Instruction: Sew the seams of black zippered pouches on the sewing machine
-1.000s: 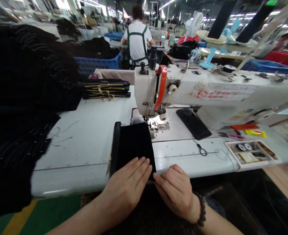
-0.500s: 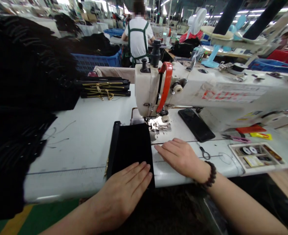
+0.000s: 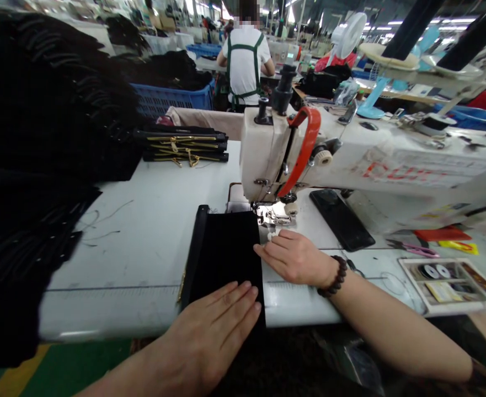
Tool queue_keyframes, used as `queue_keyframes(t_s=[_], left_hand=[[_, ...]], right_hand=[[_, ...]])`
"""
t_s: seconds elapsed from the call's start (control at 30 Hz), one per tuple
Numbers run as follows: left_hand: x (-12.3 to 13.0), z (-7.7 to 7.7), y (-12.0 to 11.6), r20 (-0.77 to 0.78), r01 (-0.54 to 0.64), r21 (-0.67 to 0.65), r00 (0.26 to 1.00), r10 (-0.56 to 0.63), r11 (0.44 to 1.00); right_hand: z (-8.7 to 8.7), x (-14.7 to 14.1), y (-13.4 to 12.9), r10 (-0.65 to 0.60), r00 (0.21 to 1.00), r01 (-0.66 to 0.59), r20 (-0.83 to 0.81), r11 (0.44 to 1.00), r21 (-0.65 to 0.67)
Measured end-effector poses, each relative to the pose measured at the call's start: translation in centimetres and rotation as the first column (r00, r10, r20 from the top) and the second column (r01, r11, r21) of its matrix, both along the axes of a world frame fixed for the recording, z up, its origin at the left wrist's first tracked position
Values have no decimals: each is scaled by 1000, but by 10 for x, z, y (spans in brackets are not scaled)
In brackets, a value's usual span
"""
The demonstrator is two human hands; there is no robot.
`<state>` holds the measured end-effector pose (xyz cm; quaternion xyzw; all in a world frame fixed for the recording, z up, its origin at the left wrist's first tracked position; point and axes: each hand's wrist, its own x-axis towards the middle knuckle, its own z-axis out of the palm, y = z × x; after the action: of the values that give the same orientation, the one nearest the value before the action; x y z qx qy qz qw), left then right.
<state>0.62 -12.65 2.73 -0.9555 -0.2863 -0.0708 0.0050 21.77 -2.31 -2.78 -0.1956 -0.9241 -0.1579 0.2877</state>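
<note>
A black fabric piece [image 3: 230, 248] lies on the sewing machine bed, its far right corner at the presser foot [image 3: 273, 214]. A dark band with a bit of gold zipper runs along its left side. My left hand [image 3: 213, 325] rests flat on the near part of the fabric, fingers stretched out and close together. At the right edge of the fabric is my right hand [image 3: 298, 262], one fingertip touching or almost touching that edge. Its other fingers are partly bent, and nothing shows in them. The white sewing machine [image 3: 263, 160] stands just beyond, its needle area lit.
Black pieces with gold zippers [image 3: 185, 146] are stacked at the back left. A large heap of black fabric [image 3: 39, 138] fills the left. To the right are a phone [image 3: 342, 220], pink-handled snips [image 3: 420, 251] and a bobbin tray [image 3: 449, 281]. A person [image 3: 245, 60] sits beyond.
My right hand has moved left to the fabric's edge, its fingers more bent than before. My left hand stays flat on the fabric. The view has shifted slightly.
</note>
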Motion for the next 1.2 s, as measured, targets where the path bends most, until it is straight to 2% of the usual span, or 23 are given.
queue_keyframes(t_s=[0.23, 0.4, 0.53, 0.63, 0.97, 1.2], left_hand=[[2, 0, 0, -47, -11, -13, 999, 10, 1000], [8, -3, 2, -49, -16, 41, 999, 18, 999], [11, -6, 5, -61, -8, 86, 998, 14, 996], [10, -9, 7, -72, -11, 51, 997, 14, 999], [11, -18, 29, -18, -41, 60, 999, 42, 997], [8, -24, 48, 2, -37, 65, 999, 37, 997]], right_hand=[[-1, 0, -3, 24, 999, -26, -28, 998, -53], [-6, -4, -2, 51, 999, -52, -10, 990, -128], [-9, -4, -2, 15, 1000, -13, 11, 982, -188], [-12, -3, -2, -24, 999, 30, 29, 974, -225], [-23, -6, 2, -154, 987, 160, 47, 975, -156], [-21, -8, 5, -157, 987, 161, 37, 975, -157]])
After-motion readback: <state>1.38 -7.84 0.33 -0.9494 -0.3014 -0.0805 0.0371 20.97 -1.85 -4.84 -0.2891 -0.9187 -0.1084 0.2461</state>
